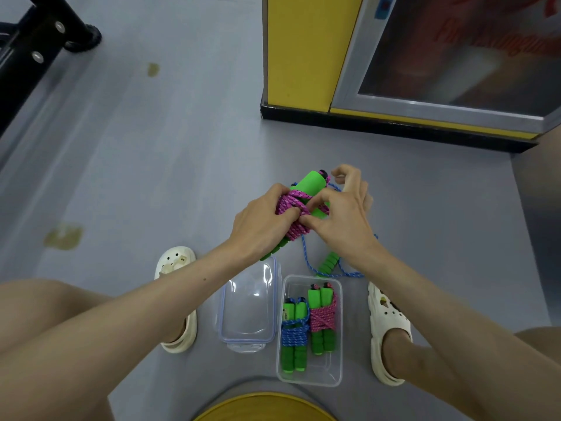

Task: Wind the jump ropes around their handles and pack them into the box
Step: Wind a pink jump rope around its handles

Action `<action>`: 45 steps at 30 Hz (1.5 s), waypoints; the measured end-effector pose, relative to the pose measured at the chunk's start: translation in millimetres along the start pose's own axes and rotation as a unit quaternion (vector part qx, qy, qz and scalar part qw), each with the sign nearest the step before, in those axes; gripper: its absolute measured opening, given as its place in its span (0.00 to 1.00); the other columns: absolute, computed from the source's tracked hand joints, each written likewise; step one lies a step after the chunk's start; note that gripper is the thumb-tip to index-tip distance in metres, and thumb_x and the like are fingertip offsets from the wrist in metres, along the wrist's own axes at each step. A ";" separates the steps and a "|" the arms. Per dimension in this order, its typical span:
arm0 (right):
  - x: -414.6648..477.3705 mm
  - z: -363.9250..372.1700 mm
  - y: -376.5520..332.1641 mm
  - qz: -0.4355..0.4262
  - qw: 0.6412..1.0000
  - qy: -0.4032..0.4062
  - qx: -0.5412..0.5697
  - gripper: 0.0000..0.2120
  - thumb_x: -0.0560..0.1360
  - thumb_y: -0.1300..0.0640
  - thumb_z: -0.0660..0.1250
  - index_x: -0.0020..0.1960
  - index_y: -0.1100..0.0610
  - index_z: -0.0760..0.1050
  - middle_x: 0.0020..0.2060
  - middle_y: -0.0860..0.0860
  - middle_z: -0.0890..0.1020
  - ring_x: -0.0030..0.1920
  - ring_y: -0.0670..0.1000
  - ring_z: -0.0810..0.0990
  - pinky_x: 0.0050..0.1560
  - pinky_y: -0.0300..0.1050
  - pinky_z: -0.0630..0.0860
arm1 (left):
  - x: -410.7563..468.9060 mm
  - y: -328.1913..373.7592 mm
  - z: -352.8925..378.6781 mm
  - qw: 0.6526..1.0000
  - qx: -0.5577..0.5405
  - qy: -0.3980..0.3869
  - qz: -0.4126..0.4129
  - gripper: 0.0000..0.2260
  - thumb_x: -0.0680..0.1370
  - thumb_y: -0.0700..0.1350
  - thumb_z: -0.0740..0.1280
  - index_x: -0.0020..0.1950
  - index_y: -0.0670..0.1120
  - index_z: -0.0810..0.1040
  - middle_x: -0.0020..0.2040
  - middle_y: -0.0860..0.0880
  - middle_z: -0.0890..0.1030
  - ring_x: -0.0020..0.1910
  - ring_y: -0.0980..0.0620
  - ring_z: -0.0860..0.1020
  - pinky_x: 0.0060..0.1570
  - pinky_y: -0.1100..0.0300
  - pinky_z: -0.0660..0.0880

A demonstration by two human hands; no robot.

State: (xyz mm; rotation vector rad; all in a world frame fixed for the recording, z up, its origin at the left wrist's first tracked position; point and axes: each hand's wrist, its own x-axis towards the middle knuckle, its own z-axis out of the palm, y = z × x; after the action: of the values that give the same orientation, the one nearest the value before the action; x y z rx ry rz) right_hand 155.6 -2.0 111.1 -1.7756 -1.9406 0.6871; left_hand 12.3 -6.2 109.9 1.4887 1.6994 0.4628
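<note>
A pink jump rope [296, 205] is wound round its green foam handles, held above the floor. My left hand [261, 220] grips the bundle from the left. My right hand [340, 214] pinches the pink cord at the wrapping with thumb and forefinger. A loose blue jump rope [329, 264] with green handles lies on the floor under my right hand. The clear plastic box [309, 379] in front of me holds two wound bundles, one with blue cord [294, 334], one with pink cord [322, 317].
The box's clear lid [247, 311] lies on the floor left of the box. My feet in white clogs [177, 299] flank both. A yellow cabinet [303, 53] stands ahead on the right, a black frame [39, 41] far left. A yellow stool edge [264, 407] is below.
</note>
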 end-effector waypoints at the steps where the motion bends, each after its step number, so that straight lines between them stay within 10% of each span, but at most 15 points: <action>1: -0.6 0.8 0.3 0.000 1.000 0.009 0.006 0.10 0.67 0.53 0.75 0.36 0.50 0.74 0.62 0.51 0.63 0.64 0.51 0.61 0.60 0.40 0.53 | -0.2 0.6 0.6 1.000 -0.007 -0.002 -0.003 0.10 0.77 0.51 0.63 0.58 0.55 0.72 0.46 0.53 0.80 0.46 0.51 0.78 0.48 0.53 0.73; 21: -3.5 20.9 6.9 -0.156 0.964 0.145 -0.159 0.09 0.74 0.59 0.59 0.41 0.63 0.75 0.56 0.61 0.74 0.49 0.60 0.76 0.52 0.48 0.62 | -9.0 10.0 12.6 0.973 -0.214 0.003 -0.082 0.22 0.66 0.71 0.62 0.47 0.55 0.70 0.42 0.50 0.82 0.43 0.47 0.82 0.51 0.41 0.77; 27: -8.5 20.6 16.8 -0.186 0.929 0.241 -0.212 0.09 0.70 0.53 0.66 0.37 0.59 0.77 0.55 0.54 0.64 0.53 0.55 0.65 0.56 0.51 0.60 | -3.7 8.3 9.8 0.966 -0.238 -0.030 -0.093 0.16 0.67 0.62 0.64 0.48 0.55 0.71 0.44 0.49 0.81 0.46 0.45 0.82 0.53 0.41 0.76; 31: -9.8 20.8 19.3 -0.218 0.905 0.277 -0.238 0.10 0.73 0.52 0.67 0.39 0.58 0.79 0.53 0.55 0.65 0.52 0.54 0.66 0.54 0.50 0.62 | -2.6 14.1 7.1 0.941 -0.318 -0.052 -0.104 0.07 0.76 0.43 0.63 0.54 0.47 0.73 0.43 0.48 0.79 0.40 0.51 0.79 0.40 0.59 0.79; 37: -14.3 22.9 15.8 -0.221 0.944 0.213 -0.121 0.13 0.78 0.52 0.63 0.53 0.60 0.79 0.48 0.54 0.73 0.47 0.52 0.72 0.47 0.47 0.70 | 1.8 20.0 1.1 0.923 -0.367 -0.049 -0.103 0.06 0.78 0.37 0.60 0.48 0.47 0.74 0.38 0.50 0.78 0.32 0.57 0.77 0.28 0.67 0.73; 45: -10.8 14.5 -9.7 0.021 0.974 0.089 0.208 0.06 0.76 0.58 0.67 0.52 0.54 0.72 0.48 0.49 0.75 0.49 0.44 0.75 0.48 0.33 0.73 | 6.0 14.7 1.9 0.924 -0.370 -0.018 -0.092 0.09 0.79 0.36 0.60 0.58 0.45 0.70 0.46 0.50 0.78 0.39 0.57 0.77 0.32 0.67 0.74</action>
State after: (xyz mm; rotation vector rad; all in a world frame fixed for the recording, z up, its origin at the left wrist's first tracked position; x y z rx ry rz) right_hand 140.3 -14.4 105.9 -1.5594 -1.5114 0.8459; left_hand 23.4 2.5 117.5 0.7738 1.3818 0.8519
